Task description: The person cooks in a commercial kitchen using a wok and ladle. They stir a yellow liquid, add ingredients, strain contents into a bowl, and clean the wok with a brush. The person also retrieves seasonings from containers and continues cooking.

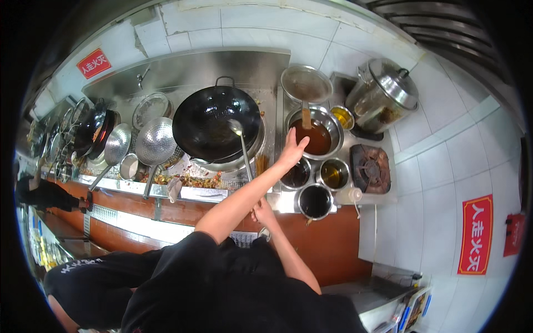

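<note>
My left hand [294, 148] reaches across to the right, its thumb and fingers apart and holding nothing. It is just short of the wooden handle [306, 118] of a round fine-mesh strainer [307, 84]. Below that handle sits a steel bowl [337, 135] of reddish-brown liquid. Under my left forearm, my right hand [263, 213] grips the end of a long-handled metal ladle [245, 152]. The forearm hides part of the ladle's handle. Its bowl rests inside a black two-handled wok [200, 120], tilted on the burner.
Steel pots of dark liquid [315, 201] and yellow oil [333, 175] stand beside a squeeze bottle [349, 195] and gas burner [370, 168]. A lidded stockpot [381, 89] is behind. Perforated skimmers [156, 141] lie left, above food scraps [200, 177]. A person in black [100, 287] is close on my left.
</note>
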A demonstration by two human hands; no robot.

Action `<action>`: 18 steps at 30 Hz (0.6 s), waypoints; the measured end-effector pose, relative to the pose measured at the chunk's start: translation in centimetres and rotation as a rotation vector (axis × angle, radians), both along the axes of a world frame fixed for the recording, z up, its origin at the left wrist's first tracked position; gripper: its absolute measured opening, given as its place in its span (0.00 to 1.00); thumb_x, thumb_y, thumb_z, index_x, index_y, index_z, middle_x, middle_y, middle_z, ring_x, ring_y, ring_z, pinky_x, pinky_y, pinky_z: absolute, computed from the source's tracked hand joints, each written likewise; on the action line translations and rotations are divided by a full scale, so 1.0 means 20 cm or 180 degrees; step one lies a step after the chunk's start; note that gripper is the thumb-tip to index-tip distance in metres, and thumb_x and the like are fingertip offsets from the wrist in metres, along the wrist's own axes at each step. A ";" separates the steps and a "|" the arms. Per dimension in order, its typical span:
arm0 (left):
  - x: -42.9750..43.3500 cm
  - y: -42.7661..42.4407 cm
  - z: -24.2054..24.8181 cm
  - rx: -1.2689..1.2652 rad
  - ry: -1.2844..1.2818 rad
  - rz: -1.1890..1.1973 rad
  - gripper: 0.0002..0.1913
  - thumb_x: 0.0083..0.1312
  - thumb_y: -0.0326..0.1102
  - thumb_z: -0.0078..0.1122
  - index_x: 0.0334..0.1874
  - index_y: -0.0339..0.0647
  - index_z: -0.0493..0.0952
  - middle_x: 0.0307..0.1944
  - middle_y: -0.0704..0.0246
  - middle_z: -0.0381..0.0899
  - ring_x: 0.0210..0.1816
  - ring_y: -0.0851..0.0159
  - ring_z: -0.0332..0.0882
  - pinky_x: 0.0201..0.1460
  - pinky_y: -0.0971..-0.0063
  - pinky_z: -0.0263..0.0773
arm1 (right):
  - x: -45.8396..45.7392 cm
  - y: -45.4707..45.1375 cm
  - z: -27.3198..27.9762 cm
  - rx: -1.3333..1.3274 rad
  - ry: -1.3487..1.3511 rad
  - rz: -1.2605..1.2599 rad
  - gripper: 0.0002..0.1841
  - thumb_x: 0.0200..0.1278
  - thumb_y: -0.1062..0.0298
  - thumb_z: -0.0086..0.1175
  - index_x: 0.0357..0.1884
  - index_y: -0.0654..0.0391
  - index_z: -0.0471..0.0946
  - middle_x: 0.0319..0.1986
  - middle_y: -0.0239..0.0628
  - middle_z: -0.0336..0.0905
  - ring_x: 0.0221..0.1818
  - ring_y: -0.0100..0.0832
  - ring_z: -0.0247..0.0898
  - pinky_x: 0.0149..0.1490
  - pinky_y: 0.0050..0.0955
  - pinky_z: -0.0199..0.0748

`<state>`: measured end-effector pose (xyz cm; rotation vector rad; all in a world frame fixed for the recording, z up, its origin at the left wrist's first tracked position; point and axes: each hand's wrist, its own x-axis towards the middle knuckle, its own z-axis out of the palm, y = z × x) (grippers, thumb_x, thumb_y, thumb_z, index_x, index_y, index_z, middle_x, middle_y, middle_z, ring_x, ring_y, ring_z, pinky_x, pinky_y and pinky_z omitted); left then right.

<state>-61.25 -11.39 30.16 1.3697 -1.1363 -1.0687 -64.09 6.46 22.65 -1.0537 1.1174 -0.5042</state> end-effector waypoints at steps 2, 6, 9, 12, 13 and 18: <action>-0.09 -0.26 0.01 0.0196 -0.0037 -0.0211 0.45 0.72 0.56 0.51 0.78 0.28 0.45 0.80 0.46 0.38 0.81 0.50 0.35 0.81 0.66 0.38 | -0.01 -0.01 0.02 0.0201 0.0084 0.0068 0.09 0.75 0.66 0.46 0.50 0.59 0.68 0.25 0.31 0.71 0.17 0.23 0.68 0.20 0.23 0.66; -0.21 -0.21 0.02 -0.0594 -0.0609 -0.0718 0.33 0.71 0.45 0.55 0.72 0.32 0.63 0.73 0.52 0.60 0.74 0.49 0.58 0.77 0.65 0.54 | -0.04 -0.04 0.01 0.0068 -0.0076 -0.0088 0.08 0.73 0.67 0.45 0.46 0.61 0.70 0.21 0.31 0.73 0.17 0.20 0.67 0.20 0.22 0.63; -0.23 0.22 0.09 -0.0343 0.0061 -0.1635 0.29 0.73 0.40 0.57 0.73 0.37 0.63 0.68 0.56 0.70 0.66 0.57 0.72 0.68 0.66 0.68 | -0.05 -0.05 -0.03 -0.0404 -0.0482 -0.0166 0.19 0.69 0.64 0.56 0.58 0.57 0.68 0.29 0.30 0.73 0.23 0.20 0.66 0.24 0.21 0.64; -0.04 0.73 0.23 -0.0802 0.0826 -0.2772 0.23 0.75 0.41 0.55 0.68 0.37 0.70 0.65 0.60 0.74 0.61 0.61 0.75 0.66 0.68 0.70 | -0.02 -0.14 -0.04 0.1046 -0.1084 -0.0555 0.22 0.69 0.63 0.60 0.62 0.52 0.68 0.33 0.29 0.73 0.24 0.20 0.65 0.22 0.17 0.61; 0.07 0.88 0.27 -0.0662 0.1242 -0.3086 0.22 0.76 0.41 0.54 0.67 0.37 0.71 0.65 0.61 0.74 0.60 0.62 0.76 0.65 0.68 0.71 | 0.00 -0.21 -0.03 0.1192 -0.1206 -0.0547 0.20 0.69 0.63 0.60 0.60 0.52 0.69 0.33 0.28 0.73 0.24 0.20 0.65 0.22 0.16 0.61; 0.70 1.47 0.23 0.0534 0.2507 -0.2320 0.24 0.78 0.46 0.46 0.65 0.33 0.72 0.66 0.58 0.74 0.61 0.61 0.77 0.62 0.68 0.73 | 0.21 -0.66 0.08 0.3091 -0.2634 -0.0414 0.12 0.72 0.67 0.55 0.49 0.62 0.70 0.29 0.31 0.71 0.22 0.17 0.63 0.20 0.11 0.59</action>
